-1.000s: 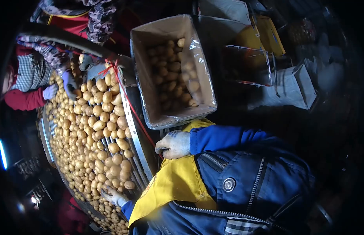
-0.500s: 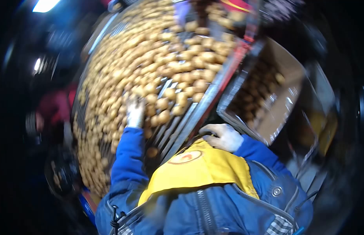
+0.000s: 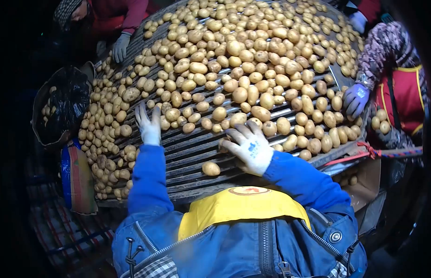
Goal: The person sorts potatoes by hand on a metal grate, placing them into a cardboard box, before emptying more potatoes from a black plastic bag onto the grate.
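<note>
Many yellow potatoes (image 3: 239, 95) lie over a sorting table of dark parallel bars (image 3: 192, 157). My left hand (image 3: 149, 124), in a white glove with greyish fingers, rests at the near side of the potatoes; its fingers are spread and point away from me. To the right, my right hand (image 3: 250, 149) reaches over the bars in a similar glove, fingers apart beside the nearest potatoes. What lies under its palm and thumb is hidden. A single potato (image 3: 211, 168) sits on the bars between my hands, closer to me.
At far left, a co-worker's grey-gloved hand (image 3: 121, 47) touches the table edge. A co-worker's purple-gloved hand (image 3: 356, 99) is at the right edge. A black-lined box (image 3: 69, 104) and a colourful sack (image 3: 80, 180) stand left; a cardboard box (image 3: 367, 183) holds potatoes at right.
The view has swung round and sharpened. My right hand has moved from beside my yellow apron out over the bars. My left hand stays among the potatoes, its fingers now spread.
</note>
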Tool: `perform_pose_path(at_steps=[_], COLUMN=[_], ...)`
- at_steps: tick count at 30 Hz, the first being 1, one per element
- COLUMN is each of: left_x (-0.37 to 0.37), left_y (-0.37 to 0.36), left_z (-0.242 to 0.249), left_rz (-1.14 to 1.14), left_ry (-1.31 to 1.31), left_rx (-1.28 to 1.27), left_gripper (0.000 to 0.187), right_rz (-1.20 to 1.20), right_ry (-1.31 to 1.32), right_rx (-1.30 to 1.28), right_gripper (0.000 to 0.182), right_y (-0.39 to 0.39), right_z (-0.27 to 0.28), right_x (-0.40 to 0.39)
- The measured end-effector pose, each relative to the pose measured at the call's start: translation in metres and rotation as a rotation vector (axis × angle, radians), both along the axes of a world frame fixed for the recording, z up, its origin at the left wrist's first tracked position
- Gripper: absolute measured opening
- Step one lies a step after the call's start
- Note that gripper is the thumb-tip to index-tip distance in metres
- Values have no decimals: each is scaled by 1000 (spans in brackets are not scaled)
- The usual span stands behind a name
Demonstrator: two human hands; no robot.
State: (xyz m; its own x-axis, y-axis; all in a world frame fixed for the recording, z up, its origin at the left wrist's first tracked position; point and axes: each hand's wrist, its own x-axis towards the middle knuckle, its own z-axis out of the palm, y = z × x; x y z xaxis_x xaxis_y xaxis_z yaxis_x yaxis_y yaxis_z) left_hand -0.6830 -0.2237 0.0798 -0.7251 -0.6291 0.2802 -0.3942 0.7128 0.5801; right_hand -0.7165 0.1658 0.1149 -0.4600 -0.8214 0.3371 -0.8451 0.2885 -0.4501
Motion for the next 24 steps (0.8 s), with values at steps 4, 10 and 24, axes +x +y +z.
perform_pose_path(at_steps=[4, 10, 24], left_x=[-81, -174, -130], left_y=[-38, 11, 85], left_z=[10, 11, 5], left_rz=[-181, -166, -215], left_ry=[-128, -609, -480], left_rx=[47, -72, -198], left_gripper=[78, 83, 78], right_rz=[109, -33, -62], right_ry=[98, 173, 189], right_rx=[42, -44, 304], right_gripper=[64, 61, 87], right_y=[-56, -122, -111], right_z=[8, -19, -40], right_x=[-47, -156, -208])
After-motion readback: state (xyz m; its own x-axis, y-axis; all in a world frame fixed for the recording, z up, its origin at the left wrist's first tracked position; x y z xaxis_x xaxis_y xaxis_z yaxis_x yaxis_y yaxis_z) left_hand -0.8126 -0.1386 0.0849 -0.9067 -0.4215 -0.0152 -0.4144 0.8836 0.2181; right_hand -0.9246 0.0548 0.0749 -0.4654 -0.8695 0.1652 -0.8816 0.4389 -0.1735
